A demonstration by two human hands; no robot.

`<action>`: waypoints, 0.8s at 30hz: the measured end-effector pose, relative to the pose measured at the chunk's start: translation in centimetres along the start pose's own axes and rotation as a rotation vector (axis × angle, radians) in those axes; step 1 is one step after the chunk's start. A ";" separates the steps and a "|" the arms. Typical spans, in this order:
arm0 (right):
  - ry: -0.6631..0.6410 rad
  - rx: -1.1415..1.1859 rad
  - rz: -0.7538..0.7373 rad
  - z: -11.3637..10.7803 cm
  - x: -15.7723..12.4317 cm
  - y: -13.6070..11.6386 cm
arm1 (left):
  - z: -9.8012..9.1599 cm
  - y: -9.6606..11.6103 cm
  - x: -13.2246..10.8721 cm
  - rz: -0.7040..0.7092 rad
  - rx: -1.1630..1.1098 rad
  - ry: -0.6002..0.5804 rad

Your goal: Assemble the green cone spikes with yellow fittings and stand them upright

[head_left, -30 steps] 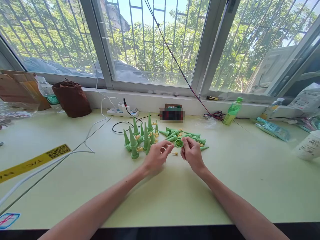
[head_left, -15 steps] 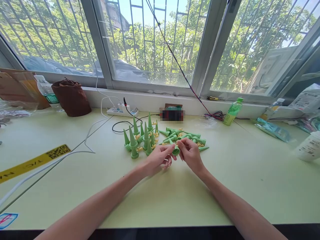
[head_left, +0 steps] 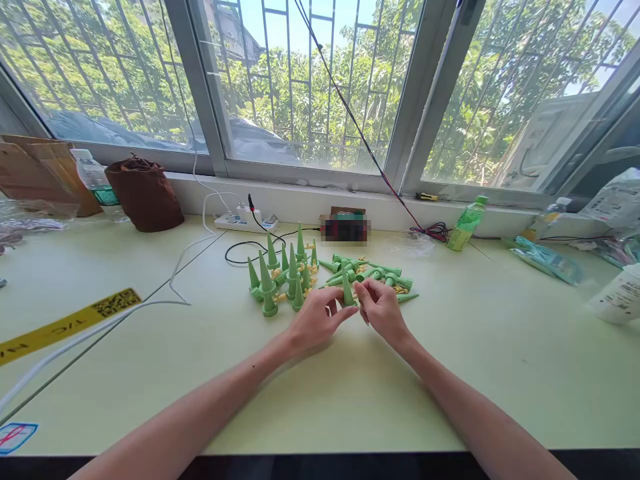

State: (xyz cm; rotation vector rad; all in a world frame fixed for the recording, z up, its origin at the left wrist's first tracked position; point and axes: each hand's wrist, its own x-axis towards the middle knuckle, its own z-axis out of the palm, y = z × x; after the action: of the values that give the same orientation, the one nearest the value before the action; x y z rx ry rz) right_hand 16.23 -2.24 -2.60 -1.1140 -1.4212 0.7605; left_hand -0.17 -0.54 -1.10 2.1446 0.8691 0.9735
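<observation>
A green plastic cone stands point-up between my two hands at the table's middle. My left hand pinches its base from the left, and my right hand closes on it from the right. To the left stands a cluster of several upright green cones with small yellow pieces among them. Behind my hands lies a heap of green cones on their sides.
A white power strip with cables, a brown pouch and a green bottle sit along the window sill side. Yellow tape lies at left. Plastic bags and a white bottle are at right.
The cone was held with its open base facing me; it has been turned point-up and lowered toward the table, with both hands closing in on it.
</observation>
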 end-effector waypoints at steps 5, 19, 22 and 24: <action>-0.007 -0.036 0.017 0.0 0.0 -0.4 | -0.1 -1.0 0.0 0.198 0.241 0.032; 0.157 0.117 0.028 0.1 0.2 -0.5 | -0.2 -0.5 0.5 -0.299 -0.200 -0.024; 0.120 0.094 0.005 0.0 0.2 -0.3 | -0.4 0.2 0.6 -0.501 -0.508 -0.231; 0.062 0.096 -0.010 0.1 0.1 -0.3 | -0.4 0.6 0.6 -0.542 -0.637 -0.259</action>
State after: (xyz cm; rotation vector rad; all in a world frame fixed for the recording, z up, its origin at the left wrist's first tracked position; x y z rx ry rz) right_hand 16.13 -2.20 -2.33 -1.0475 -1.3237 0.7729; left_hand -0.03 -0.34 -0.21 1.3525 0.8081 0.5680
